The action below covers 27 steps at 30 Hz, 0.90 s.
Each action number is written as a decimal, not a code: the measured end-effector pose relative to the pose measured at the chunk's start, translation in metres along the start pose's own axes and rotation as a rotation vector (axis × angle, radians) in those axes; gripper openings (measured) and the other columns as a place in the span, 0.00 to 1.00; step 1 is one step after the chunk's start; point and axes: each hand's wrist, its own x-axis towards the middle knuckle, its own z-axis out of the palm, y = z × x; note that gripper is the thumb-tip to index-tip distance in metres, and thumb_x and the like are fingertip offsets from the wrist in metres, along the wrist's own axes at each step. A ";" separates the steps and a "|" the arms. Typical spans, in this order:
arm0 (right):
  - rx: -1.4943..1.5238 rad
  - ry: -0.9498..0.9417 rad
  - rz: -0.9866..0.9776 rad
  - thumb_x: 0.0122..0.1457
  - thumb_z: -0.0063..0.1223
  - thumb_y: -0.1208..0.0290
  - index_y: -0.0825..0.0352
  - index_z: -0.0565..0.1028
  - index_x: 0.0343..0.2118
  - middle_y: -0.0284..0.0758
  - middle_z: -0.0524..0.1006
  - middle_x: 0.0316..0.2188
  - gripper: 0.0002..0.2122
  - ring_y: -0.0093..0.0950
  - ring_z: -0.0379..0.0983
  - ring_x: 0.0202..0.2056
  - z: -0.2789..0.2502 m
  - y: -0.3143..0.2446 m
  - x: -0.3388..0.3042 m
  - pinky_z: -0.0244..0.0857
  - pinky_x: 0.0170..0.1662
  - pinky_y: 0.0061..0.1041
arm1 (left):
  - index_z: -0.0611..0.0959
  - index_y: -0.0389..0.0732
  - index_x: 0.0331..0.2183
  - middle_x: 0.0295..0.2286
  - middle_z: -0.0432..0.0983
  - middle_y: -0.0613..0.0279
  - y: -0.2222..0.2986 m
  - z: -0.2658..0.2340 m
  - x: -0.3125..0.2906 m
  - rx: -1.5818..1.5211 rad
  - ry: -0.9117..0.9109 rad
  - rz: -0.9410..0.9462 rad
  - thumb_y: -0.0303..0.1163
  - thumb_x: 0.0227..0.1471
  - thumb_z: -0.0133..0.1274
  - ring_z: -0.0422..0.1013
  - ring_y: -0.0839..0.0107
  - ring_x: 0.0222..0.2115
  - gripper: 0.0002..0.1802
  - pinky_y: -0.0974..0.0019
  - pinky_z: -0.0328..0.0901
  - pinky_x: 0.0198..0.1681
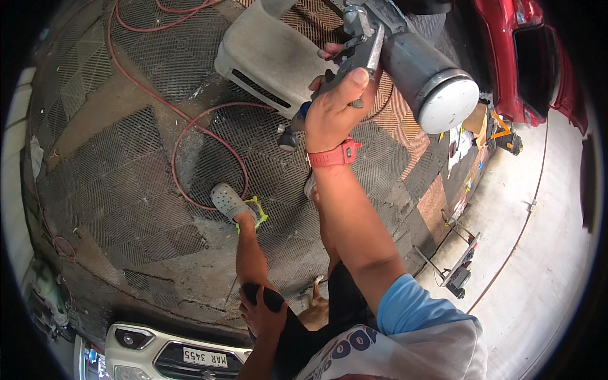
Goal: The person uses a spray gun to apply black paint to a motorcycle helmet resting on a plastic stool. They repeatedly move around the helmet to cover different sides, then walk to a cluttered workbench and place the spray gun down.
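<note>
My right hand (342,111), with a red watch on its wrist, is raised at the upper middle. It is wrapped around the handle of a metal spray gun (365,45). A grey cylindrical cup (411,66) with a pale round end is attached to the gun and tilts to the right. Below the handle hangs a dark air fitting (288,139). My left hand (265,316) rests on my bent knee at the lower middle, fingers spread, holding nothing. Just beyond the gun stands a grey-white plastic chair (272,54).
A red air hose (174,164) loops over the black and brown floor mats (120,183). The front of a white car (142,348) is at lower left, red car bodywork (503,69) at upper right. A brown animal (313,313) is partly hidden by my legs. Equipment (459,275) stands at right.
</note>
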 end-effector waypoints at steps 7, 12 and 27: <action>-0.028 0.056 0.019 0.71 0.31 0.42 0.73 0.71 0.49 0.39 0.79 0.41 0.32 0.25 0.77 0.39 -0.032 0.005 -0.002 0.69 0.26 0.20 | 0.71 0.56 0.60 0.67 0.45 0.45 0.011 0.015 -0.005 -0.008 0.057 0.051 0.49 0.36 0.73 0.56 0.37 0.60 0.49 0.36 0.60 0.59; -0.048 -0.054 0.013 0.71 0.30 0.42 0.74 0.72 0.48 0.40 0.79 0.41 0.32 0.27 0.77 0.39 -0.051 0.012 -0.001 0.69 0.27 0.22 | 0.71 0.55 0.59 0.66 0.45 0.43 0.016 0.024 -0.007 -0.008 0.065 0.056 0.49 0.35 0.74 0.58 0.36 0.59 0.49 0.36 0.62 0.57; -0.114 -0.058 0.053 0.71 0.32 0.41 0.74 0.69 0.52 0.45 0.78 0.45 0.33 0.30 0.78 0.41 -0.101 0.008 -0.009 0.70 0.26 0.23 | 0.71 0.55 0.59 0.67 0.45 0.44 0.026 0.036 -0.012 0.002 0.059 0.026 0.50 0.35 0.74 0.58 0.36 0.58 0.49 0.37 0.60 0.58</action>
